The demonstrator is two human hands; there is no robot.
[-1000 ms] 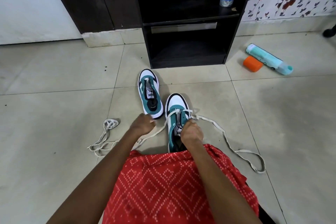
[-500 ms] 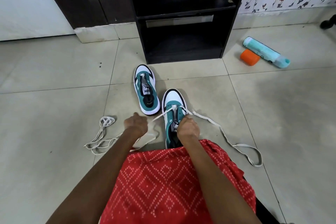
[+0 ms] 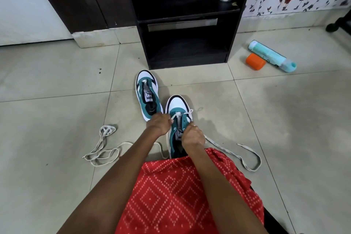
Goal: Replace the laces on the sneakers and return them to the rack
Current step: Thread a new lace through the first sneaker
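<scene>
Centre frame, the left hand (image 3: 158,124) pinched the flat white lace (image 3: 221,147), fingers curled. Over the teal-and-white sneaker (image 3: 176,103), the right hand (image 3: 192,136) pinched it too.

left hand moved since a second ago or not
Yes. The left hand, pinching the lace, has shifted right, up against the near sneaker; earlier a gap showed between them.

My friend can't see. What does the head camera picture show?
The left hand and right hand pinch a white lace at the near sneaker on a tiled floor. A second sneaker stands beside it, before a dark rack.
</scene>
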